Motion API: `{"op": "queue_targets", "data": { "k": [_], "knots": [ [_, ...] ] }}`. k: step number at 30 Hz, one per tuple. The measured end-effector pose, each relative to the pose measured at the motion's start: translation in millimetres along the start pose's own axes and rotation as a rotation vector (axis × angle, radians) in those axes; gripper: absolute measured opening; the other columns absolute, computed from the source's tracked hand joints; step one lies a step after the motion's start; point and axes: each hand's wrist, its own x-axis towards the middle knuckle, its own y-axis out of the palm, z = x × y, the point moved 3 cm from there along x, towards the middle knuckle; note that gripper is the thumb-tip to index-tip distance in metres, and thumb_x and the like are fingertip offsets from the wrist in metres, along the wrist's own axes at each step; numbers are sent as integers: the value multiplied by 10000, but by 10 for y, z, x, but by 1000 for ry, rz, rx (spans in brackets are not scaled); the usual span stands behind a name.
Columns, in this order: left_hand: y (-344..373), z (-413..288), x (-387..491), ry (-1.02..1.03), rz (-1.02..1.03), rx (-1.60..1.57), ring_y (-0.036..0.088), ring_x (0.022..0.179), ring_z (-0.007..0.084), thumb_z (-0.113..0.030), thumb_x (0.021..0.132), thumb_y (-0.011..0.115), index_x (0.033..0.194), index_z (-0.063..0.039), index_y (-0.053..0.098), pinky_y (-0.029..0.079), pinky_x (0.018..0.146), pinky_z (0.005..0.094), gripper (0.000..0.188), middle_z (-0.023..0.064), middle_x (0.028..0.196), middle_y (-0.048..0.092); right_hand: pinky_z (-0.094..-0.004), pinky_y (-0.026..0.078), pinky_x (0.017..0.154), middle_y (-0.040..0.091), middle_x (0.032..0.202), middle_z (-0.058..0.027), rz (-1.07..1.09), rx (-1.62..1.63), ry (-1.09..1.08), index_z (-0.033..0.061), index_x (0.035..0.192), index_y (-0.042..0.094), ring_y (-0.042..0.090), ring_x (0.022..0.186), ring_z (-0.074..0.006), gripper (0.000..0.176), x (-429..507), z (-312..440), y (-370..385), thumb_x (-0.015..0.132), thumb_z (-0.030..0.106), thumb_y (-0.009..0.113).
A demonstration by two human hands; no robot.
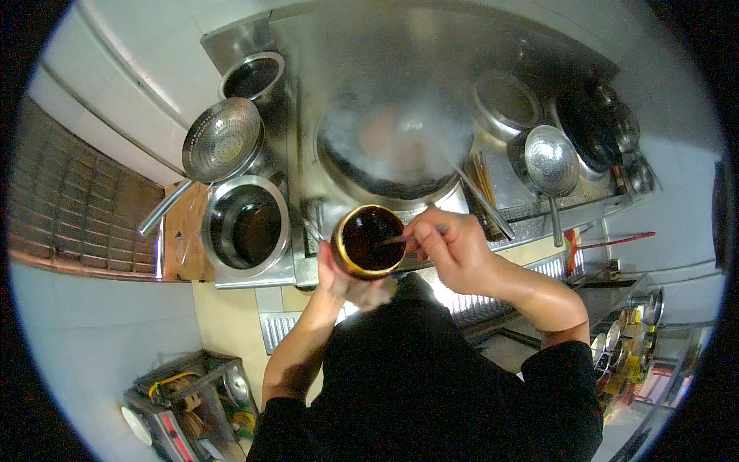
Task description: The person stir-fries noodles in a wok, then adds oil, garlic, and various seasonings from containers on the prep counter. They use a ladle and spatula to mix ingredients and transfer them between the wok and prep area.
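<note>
My left hand (335,283) holds a jar (340,254) with a gold-coloured rim and dark reddish-brown contents, its mouth facing up toward me. Between the fingers of my right hand (453,248) is the handle of a thin utensil (395,239), perhaps a spoon, whose far end reaches into the jar and is hidden there. Just beyond both hands a large wok (381,187) sits on the stove, giving off thick steam that blurs what it contains. A metal handle (482,199) slants out of the wok toward the right.
On the left, a perforated strainer (222,138) rests across a pot, near a steel pot of dark liquid (248,231). Another pot (254,75) stands behind. To the right are a lidded pot (508,104), a ladle (551,161) and bamboo sticks (480,176). A crate (190,398) stands lower left.
</note>
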Motion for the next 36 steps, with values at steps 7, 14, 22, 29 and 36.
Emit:
{"op": "queue_targets", "data": {
  "k": [7, 14, 22, 29, 36],
  "knots": [
    [-11, 74, 182, 15, 20, -46, 616, 700, 393, -742, 814, 473, 1414, -110, 381, 491, 455, 442, 876, 301, 1166, 563, -264, 462, 545, 626, 753, -71, -302, 627, 246, 40, 982, 549, 580, 641, -122, 268, 12, -404, -153, 1047, 265, 420],
    [32, 105, 477, 51, -90, -35, 600, 569, 345, -811, 802, 378, 1432, -68, 343, 484, 432, 382, 974, 336, 1092, 577, -297, 451, 495, 621, 706, -101, -398, 670, 233, 61, 979, 556, 571, 571, -185, 262, 143, -636, -387, 1031, 299, 458],
    [-10, 143, 767, 36, -86, -144, 645, 881, 390, -803, 790, 413, 1430, -81, 368, 536, 507, 397, 965, 274, 1161, 590, -298, 456, 524, 635, 727, -103, -462, 724, 154, 43, 984, 548, 569, 571, -171, 269, 385, -869, -715, 1031, 291, 455],
    [-69, 80, 748, 49, -117, -140, 649, 955, 392, -798, 805, 394, 1427, -59, 370, 554, 539, 425, 966, 262, 1181, 590, -299, 441, 534, 628, 724, -67, -603, 380, 134, 52, 978, 582, 561, 592, -153, 297, 1039, -1782, -996, 1012, 334, 494],
    [-310, 204, 382, 94, -312, -53, 621, 666, 328, -793, 845, 145, 1349, -39, 459, 475, 464, 385, 960, 284, 1006, 638, -432, 529, 726, 695, 980, -160, 111, -1067, -122, 85, 1021, 690, 656, 796, -328, 209, 1453, -2484, -581, 905, 194, 556]
  ]
}}
